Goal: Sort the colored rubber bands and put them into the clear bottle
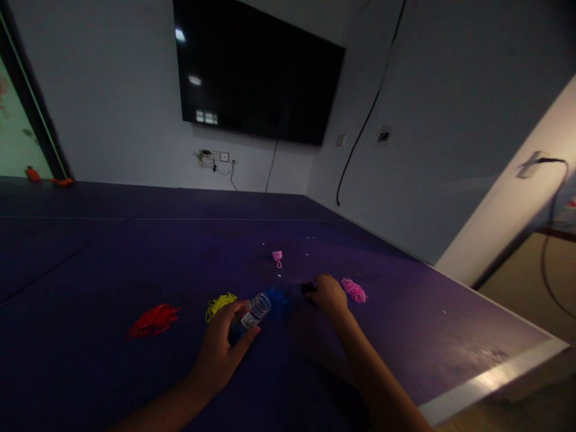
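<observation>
My left hand point(225, 342) is wrapped round a small clear glass jar point(258, 306) with a white label. The jar is tilted, its open mouth facing up and to the right. Just beyond that mouth lies a pile of blue rubber bands point(276, 296). With fingers drawn together, my right hand point(329, 294) grips a small black bundle point(308, 288) at the table surface; its strands are too dark to make out. Yellow rubber bands point(219, 305) lie behind my left hand, and pink rubber bands point(354, 290) lie to the right of my right hand.
Red rubber bands point(154, 320) are heaped at the left. Farther back sits a small pink piece with a loop point(277, 256), among tiny white scraps. The purple table point(135, 258) reaches the wall, where a TV point(261, 72) hangs. A black cable point(360, 132) dangles at the right.
</observation>
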`<state>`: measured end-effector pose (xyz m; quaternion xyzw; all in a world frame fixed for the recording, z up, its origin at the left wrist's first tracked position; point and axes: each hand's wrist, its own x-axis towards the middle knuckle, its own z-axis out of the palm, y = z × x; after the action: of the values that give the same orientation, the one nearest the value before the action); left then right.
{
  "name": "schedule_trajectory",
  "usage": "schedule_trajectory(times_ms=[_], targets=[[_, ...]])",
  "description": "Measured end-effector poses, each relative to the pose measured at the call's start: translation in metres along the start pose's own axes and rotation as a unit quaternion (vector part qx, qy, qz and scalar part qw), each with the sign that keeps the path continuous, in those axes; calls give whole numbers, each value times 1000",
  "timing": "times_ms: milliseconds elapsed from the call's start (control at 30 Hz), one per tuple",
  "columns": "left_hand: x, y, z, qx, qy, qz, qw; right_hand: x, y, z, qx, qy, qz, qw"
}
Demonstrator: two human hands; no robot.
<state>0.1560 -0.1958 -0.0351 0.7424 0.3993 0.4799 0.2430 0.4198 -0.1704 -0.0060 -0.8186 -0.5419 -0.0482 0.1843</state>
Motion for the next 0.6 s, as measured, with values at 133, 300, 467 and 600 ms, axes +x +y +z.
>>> schedule_trajectory(times_ms=[133,300,467,600], targets=[[1,2,-1,9,-7,11,1000,5,7,8,-35,-52,7,998],[2,1,-1,21,-1,16,1000,13,11,15,-25,-53,-19,998],[3,-1,0,46,12,8,999,18,13,15,-6,-44,-17,999],[4,0,0,49,12,6,999,21,12,13,-2,-38,-18,999]])
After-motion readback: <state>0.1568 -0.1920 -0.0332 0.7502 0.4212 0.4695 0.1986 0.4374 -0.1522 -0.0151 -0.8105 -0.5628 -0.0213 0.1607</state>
